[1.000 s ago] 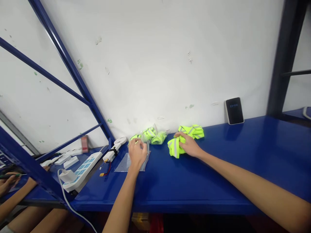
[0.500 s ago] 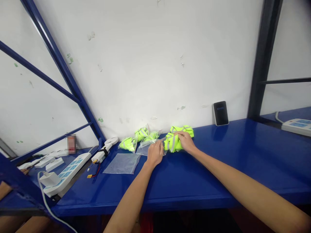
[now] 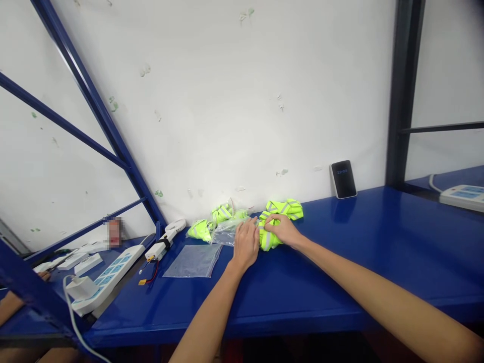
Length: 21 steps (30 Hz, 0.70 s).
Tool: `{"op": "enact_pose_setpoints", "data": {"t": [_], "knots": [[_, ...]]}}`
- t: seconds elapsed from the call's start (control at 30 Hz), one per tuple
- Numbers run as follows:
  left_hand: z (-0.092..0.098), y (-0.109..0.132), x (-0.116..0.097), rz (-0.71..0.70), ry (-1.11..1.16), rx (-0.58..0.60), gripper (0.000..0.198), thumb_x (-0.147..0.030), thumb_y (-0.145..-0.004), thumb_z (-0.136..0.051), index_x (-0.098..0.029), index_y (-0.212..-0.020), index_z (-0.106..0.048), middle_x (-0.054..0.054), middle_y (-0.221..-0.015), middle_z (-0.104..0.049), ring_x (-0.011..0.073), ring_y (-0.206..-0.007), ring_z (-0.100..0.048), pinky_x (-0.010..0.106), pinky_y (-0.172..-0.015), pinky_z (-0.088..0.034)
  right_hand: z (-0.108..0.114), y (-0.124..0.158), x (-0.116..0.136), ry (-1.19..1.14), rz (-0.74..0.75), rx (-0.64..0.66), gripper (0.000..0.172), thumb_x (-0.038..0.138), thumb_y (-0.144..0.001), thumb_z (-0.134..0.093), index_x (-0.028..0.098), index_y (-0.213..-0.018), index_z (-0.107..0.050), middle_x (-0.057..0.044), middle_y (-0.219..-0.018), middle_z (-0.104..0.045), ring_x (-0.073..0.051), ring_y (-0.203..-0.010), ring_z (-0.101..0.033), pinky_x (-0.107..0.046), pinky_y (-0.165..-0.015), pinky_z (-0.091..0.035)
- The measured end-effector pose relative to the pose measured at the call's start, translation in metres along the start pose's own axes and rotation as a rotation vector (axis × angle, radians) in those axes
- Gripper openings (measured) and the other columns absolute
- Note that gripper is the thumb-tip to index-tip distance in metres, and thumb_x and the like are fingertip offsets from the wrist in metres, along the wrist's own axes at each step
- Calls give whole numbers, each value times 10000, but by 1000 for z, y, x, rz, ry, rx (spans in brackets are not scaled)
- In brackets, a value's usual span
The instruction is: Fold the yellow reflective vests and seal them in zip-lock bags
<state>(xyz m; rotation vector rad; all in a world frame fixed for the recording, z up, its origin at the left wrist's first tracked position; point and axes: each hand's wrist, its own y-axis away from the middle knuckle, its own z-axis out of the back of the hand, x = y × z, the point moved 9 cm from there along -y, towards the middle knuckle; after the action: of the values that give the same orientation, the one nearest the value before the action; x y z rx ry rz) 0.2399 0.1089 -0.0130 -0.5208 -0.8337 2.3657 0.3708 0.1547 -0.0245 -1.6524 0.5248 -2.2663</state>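
My right hand (image 3: 283, 229) pinches a crumpled neon-yellow reflective vest (image 3: 267, 241) with grey stripes on the blue table. Close against its left side, my left hand (image 3: 246, 243) has its fingers together on the edge of a clear plastic bag (image 3: 225, 237); the fingertips are partly hidden. The bag's mouth lies up against the vest. Just behind my right hand rests another neon-yellow bundle (image 3: 293, 207). Further left are neon-yellow bundles in clear bags, one in front (image 3: 200, 230) and one behind (image 3: 222, 213). A flat clear zip bag (image 3: 192, 261) lies nearer me.
Left of the bags sit a small white fan (image 3: 176, 225) and a white battery pack (image 3: 154, 250) with wires. A white power strip (image 3: 109, 275) stands by the blue frame (image 3: 130, 176). A black-faced device (image 3: 343, 179) leans on the wall. Another person's hand (image 3: 45, 276) shows at far left.
My left hand has shifted slightly right, closer to the vest, its fingers now straighter. My right hand has moved a little left and down on the vest. The view has tilted slightly.
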Motion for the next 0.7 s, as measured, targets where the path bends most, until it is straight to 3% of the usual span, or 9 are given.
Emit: {"op": "enact_pose_setpoints", "data": {"t": [0.2,0.37,0.43,0.6,0.7], "knots": [[-8,0,-10,-100,29,120,326,-342,-981,-319,-224,-1220,-507,71,-1385,-520,219,-1368,-370,459,-1142,-239,6,-5,-12,62,-45,-44,93,272,-634,-589,193,-644,-637,4,-672,-627,-196,-698,-573,-280,-657,-412],[-9,1,-10,-121,82,184,685,-482,-845,-574,-203,-1413,-310,126,-1411,-468,279,-1344,-390,478,-1081,-341,14,-11,-29,-103,-157,-116,126,300,-639,-620,174,-636,-632,-4,-682,-621,-184,-699,-562,-281,-662,-411],[-7,2,-9,-101,90,146,602,-422,-869,-546,-209,-1391,-337,122,-1377,-495,275,-1318,-419,482,-1069,-353,12,-10,-28,-181,-162,-86,183,351,-655,-651,171,-649,-626,-9,-696,-618,-181,-704,-560,-281,-657,-409],[-4,6,-1,-58,105,82,446,-336,-906,-485,-221,-1328,-396,95,-1315,-545,253,-1287,-450,483,-1063,-362,-8,-4,-13,-282,-68,154,332,430,-608,-757,183,-748,-586,0,-751,-627,-177,-733,-572,-276,-658,-436],[-8,8,0,-87,97,115,512,-357,-912,-486,-223,-1384,-340,104,-1368,-512,254,-1340,-400,487,-1085,-348,-8,-4,-16,-209,-44,134,367,385,-555,-788,193,-751,-545,24,-704,-596,-167,-694,-552,-273,-636,-433]]}}
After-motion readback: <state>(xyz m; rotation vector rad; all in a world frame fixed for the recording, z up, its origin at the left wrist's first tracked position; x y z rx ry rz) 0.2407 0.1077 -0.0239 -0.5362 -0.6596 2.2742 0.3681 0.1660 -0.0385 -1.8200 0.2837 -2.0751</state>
